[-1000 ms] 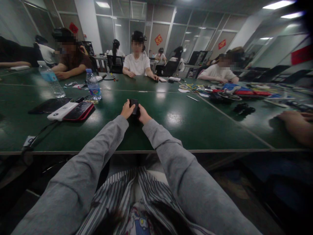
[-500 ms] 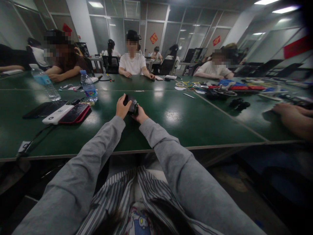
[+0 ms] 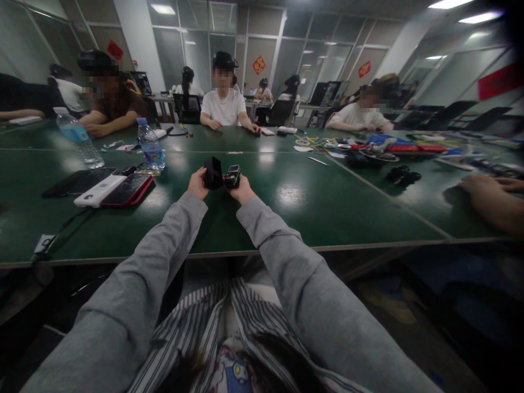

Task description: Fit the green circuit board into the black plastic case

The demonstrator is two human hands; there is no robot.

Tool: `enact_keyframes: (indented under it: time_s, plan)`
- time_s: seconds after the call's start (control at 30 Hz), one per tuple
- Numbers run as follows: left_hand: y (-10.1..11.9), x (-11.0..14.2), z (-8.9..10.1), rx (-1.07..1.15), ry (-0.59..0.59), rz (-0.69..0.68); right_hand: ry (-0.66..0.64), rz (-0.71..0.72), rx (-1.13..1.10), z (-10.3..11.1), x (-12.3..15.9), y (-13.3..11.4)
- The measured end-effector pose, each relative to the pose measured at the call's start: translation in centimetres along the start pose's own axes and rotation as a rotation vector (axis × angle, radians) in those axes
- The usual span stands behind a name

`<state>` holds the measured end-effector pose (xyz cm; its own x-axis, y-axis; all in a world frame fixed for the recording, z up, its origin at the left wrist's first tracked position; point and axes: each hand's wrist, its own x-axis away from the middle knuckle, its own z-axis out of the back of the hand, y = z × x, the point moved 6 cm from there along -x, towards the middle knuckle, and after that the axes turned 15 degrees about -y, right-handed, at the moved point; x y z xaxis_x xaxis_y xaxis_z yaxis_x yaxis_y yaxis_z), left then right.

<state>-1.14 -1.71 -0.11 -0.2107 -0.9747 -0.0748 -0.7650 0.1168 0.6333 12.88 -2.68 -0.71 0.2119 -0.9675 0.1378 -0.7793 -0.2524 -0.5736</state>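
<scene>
In the head view, my left hand point(image 3: 198, 183) is closed on a black hollow casing point(image 3: 213, 173), tilted so that its open side faces right. My right hand point(image 3: 243, 189) grips a small electronic device point(image 3: 232, 176) with a shiny, screen-like top and what looks like a bare circuit board. A narrow gap shows between the upper parts of the casing and the device. Both are held just above the green table point(image 3: 262, 218). The fingertips under each piece are hidden.
Phones point(image 3: 127, 190), a white power bank point(image 3: 100, 191) and two water bottles point(image 3: 150, 144) stand to the left. A pen-like stick point(image 3: 318, 161), black clips point(image 3: 403, 175) and a pile of cables point(image 3: 368, 147) lie to the right. Another person's hand point(image 3: 493, 196) rests at the right edge.
The single black block between my hands has come apart. The casing moved left with my left hand, and the electronic device came into sight in my right hand. The view shifted slightly.
</scene>
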Motion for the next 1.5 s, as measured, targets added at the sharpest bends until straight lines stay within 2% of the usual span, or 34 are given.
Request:
enact_keyframes:
  time_s: [0.13, 0.37, 0.67, 0.93, 1.03, 1.23, 1.5]
  plan:
    - [-0.4, 0.9, 1.2, 0.099, 0.062, 0.051, -0.013, 0.002, -0.01, 0.1, -0.1, 0.0]
    - [-1.2, 1.5, 1.4, 0.151, 0.09, 0.093, -0.024, 0.0, -0.003, 0.1, -0.4, 0.1]
    - [-1.4, 2.1, 0.0, 0.09, 0.059, 0.053, -0.041, 0.039, 0.012, -0.2, -0.5, -0.6]
    - [-2.4, 3.0, -1.4, 0.043, 0.027, 0.152, -0.028, 0.123, 0.042, -0.4, -0.5, -2.3]
    - [-2.5, 3.3, -1.8, 0.049, 0.012, 0.152, 0.016, 0.205, 0.14, -0.5, -0.5, -3.0]
    - [-2.5, 3.4, -2.0, 0.096, 0.01, 0.117, 0.013, 0.444, 0.531, -1.6, 0.2, -4.1]
    - [-2.8, 3.0, -1.6, 0.135, -0.002, 0.064, -0.044, 0.565, 0.954, -3.6, 2.6, -4.2]
